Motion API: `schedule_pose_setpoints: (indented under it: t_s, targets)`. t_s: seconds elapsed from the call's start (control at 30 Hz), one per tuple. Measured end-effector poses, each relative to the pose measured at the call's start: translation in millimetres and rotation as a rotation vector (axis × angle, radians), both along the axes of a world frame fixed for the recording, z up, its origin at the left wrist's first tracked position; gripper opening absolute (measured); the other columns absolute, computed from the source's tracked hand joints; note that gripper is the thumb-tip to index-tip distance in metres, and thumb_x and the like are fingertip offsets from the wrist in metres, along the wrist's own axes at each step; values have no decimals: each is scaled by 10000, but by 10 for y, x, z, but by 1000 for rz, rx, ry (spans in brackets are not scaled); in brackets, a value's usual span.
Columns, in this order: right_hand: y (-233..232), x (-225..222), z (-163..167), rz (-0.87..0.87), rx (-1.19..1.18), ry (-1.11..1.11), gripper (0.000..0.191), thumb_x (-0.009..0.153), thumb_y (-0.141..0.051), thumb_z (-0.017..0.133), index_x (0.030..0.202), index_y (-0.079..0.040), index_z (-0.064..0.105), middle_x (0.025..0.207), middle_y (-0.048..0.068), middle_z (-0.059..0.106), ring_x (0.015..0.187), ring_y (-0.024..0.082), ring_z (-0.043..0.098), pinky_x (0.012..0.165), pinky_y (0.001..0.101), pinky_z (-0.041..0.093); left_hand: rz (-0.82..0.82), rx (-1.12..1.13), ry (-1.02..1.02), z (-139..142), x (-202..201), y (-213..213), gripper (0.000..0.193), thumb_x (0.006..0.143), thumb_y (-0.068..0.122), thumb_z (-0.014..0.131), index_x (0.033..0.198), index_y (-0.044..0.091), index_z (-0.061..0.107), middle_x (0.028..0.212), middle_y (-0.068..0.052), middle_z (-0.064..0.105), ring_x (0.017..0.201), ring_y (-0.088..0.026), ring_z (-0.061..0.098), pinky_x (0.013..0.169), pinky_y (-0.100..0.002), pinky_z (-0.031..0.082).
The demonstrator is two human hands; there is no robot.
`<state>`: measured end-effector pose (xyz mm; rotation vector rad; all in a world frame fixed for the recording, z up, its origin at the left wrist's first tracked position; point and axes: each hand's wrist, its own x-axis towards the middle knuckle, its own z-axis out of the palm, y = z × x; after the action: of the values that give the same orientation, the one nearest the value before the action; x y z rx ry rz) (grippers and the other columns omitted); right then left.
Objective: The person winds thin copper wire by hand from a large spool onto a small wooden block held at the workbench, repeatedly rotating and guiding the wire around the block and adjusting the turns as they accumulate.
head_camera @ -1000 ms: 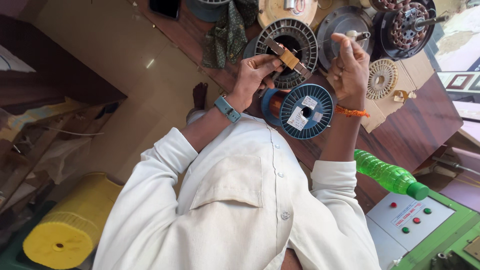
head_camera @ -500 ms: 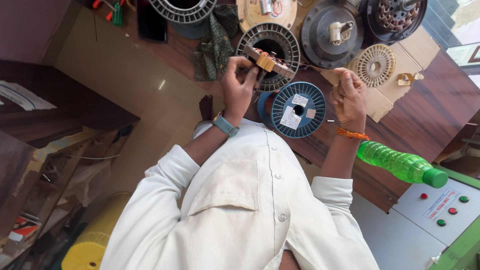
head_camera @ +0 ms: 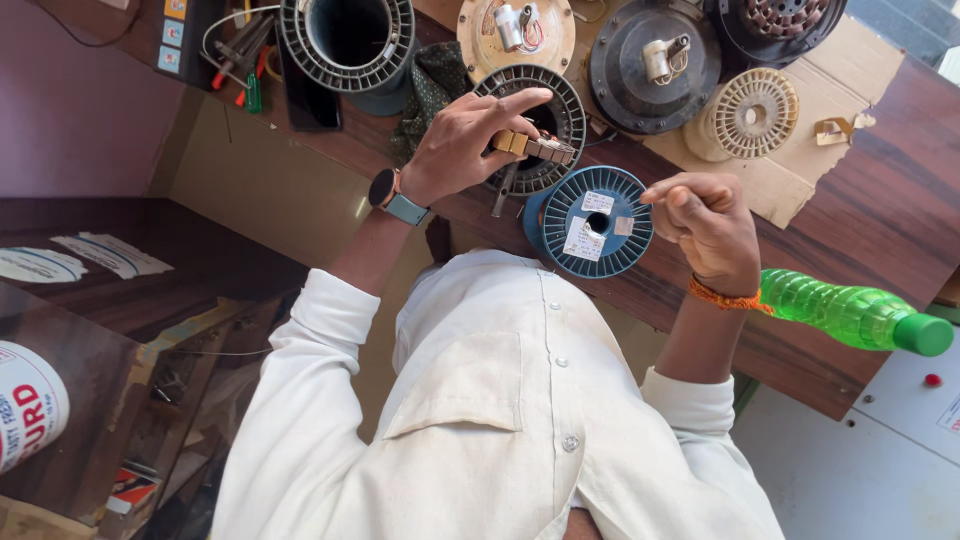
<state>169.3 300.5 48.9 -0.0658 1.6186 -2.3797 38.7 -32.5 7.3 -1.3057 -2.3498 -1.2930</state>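
While your left hand (head_camera: 462,145) pinches a small brass-coloured block (head_camera: 533,146) over the ribbed round motor housing (head_camera: 553,108) on the wooden bench (head_camera: 850,240), your right hand (head_camera: 708,222) is clenched beside the blue wire spool (head_camera: 597,222), just left of the green bottle (head_camera: 850,312).

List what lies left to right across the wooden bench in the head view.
Finned metal housing → left hand on the small brass block → blue wire spool → right hand → green plastic bottle.
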Motion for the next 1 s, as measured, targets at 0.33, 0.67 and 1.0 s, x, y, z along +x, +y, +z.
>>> schedule_pose_setpoints:
  t_s: [0.33,0.67,1.0]
  targets:
    - [256,-309,-156,293,176,-120,544,1049,-316,624,1417,75,535,1015,159,723,833,175,696,725,294,568,0,91,-61,-91,-30,-70,866,819,143,905,1511,201,388,1108,38,770,1090,-239,718,978,-395,550]
    - [-310,-816,111,343,567,-340,446,1035,-262,527,1394,-2,576,971,118,752,700,127,725,619,283,639,49,6,92,-119,-82,-89,647,892,174,873,1419,274,511,1060,88,773,946,-133,744,854,-317,566]
    - [-1049,-660,257,14,713,130,166,1047,-140,699,1048,19,748,844,-6,706,658,6,504,553,194,383,-55,27,-44,-15,-240,-127,602,820,220,876,1361,143,624,1014,53,745,928,-191,726,822,-367,567]
